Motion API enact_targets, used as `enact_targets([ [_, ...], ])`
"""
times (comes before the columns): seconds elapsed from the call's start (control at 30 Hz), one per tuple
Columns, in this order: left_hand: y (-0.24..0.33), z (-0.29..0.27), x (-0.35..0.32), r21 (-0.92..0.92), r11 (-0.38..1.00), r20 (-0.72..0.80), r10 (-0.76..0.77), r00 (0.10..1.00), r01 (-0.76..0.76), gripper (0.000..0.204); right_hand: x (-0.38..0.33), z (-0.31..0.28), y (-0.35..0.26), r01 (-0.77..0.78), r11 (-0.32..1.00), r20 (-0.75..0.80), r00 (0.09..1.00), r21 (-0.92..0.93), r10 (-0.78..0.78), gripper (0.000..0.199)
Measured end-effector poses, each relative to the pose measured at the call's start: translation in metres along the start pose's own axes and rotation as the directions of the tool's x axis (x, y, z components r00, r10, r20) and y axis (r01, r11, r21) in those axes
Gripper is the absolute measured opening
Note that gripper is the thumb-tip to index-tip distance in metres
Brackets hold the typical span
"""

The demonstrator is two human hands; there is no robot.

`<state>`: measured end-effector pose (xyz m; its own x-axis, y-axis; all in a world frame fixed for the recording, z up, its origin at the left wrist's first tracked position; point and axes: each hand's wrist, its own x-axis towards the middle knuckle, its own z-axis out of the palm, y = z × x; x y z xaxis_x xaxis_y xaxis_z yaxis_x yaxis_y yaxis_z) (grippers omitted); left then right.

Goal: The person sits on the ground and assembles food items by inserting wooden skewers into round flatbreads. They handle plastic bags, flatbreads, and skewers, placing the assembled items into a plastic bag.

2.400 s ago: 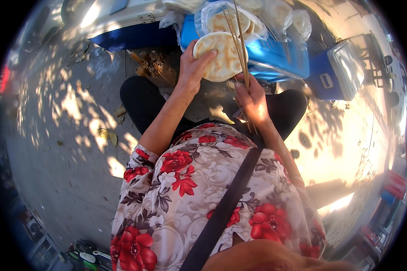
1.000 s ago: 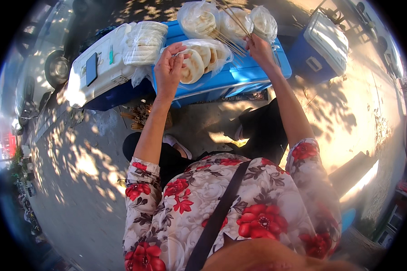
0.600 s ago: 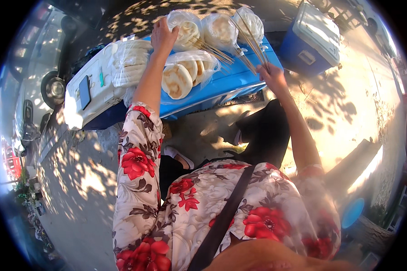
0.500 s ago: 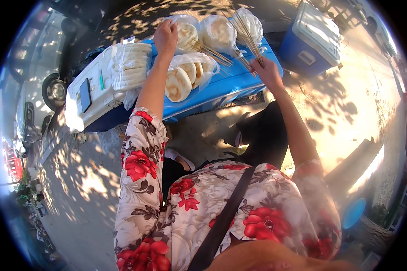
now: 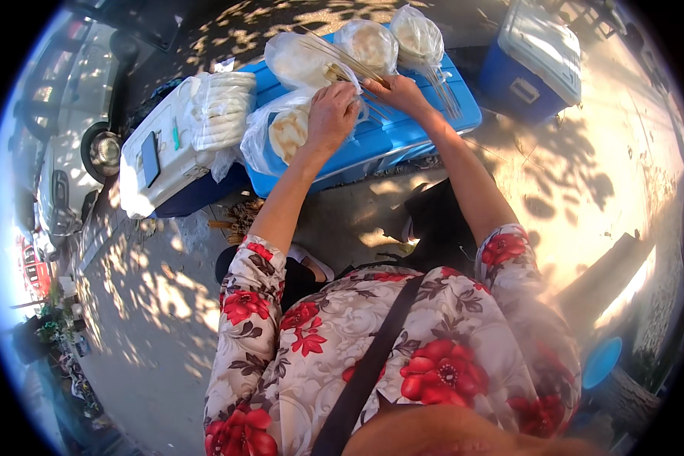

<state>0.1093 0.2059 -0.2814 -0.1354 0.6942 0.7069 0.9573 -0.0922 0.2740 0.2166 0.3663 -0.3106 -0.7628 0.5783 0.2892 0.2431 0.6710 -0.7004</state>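
On the blue cooler lid (image 5: 334, 169), flatbreads (image 5: 289, 135) lie in a clear plastic bag (image 5: 257, 144) nearest me. My left hand (image 5: 333, 118) is closed at the right side of this bag, with its fingers curled on the plastic; it partly covers the breads. To its right, my right hand (image 5: 397, 95) grips a bundle of thin wooden skewers (image 5: 342, 57), which slants up and left over another bag (image 5: 292, 61). Shorter sticks show between the two hands, partly hidden by plastic.
Two more bags of flatbread (image 5: 368, 45) sit at the cooler's back right, with skewers by one. At left, a white cooler (image 5: 140, 194) bears a phone (image 5: 150, 159) and stacked bagged breads (image 5: 224, 114). A blue cooler with a white lid (image 5: 520, 83) stands at right.
My left hand has come from the back left bag down to the nearest one. My right hand has moved left with the skewers, which now tilt leftward.
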Motion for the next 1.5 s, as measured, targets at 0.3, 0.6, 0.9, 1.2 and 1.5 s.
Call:
enact_targets([
  [0.3,-0.009,0.004,-0.01,-0.179,0.957,-0.008,-0.232,0.973,0.227,0.02,0.004,-0.007,-0.017,-0.379,0.918,0.516,0.813,0.114,0.271,0.06],
  [0.6,-0.003,-0.007,-0.002,-0.095,0.962,-0.122,-0.268,0.956,0.258,0.017,0.014,-0.006,-0.019,-0.505,0.597,0.545,0.828,0.623,0.132,0.03],
  [0.9,-0.011,-0.021,-0.002,-0.898,-0.206,0.36,-0.854,0.377,0.389,0.017,0.032,0.004,-0.041,-0.403,0.75,0.459,0.876,0.525,0.149,0.022],
  [1.2,-0.06,-0.036,-0.002,-0.603,-0.408,0.706,-0.672,0.221,0.685,0.029,0.001,0.019,-0.077,-0.115,0.883,0.158,0.986,0.455,0.046,0.024],
  [1.5,-0.036,-0.043,-0.007,-0.645,-0.496,0.76,-0.497,0.419,0.581,0.037,-0.055,0.016,-0.103,-0.04,0.857,0.052,0.999,0.514,0.016,0.02],
])
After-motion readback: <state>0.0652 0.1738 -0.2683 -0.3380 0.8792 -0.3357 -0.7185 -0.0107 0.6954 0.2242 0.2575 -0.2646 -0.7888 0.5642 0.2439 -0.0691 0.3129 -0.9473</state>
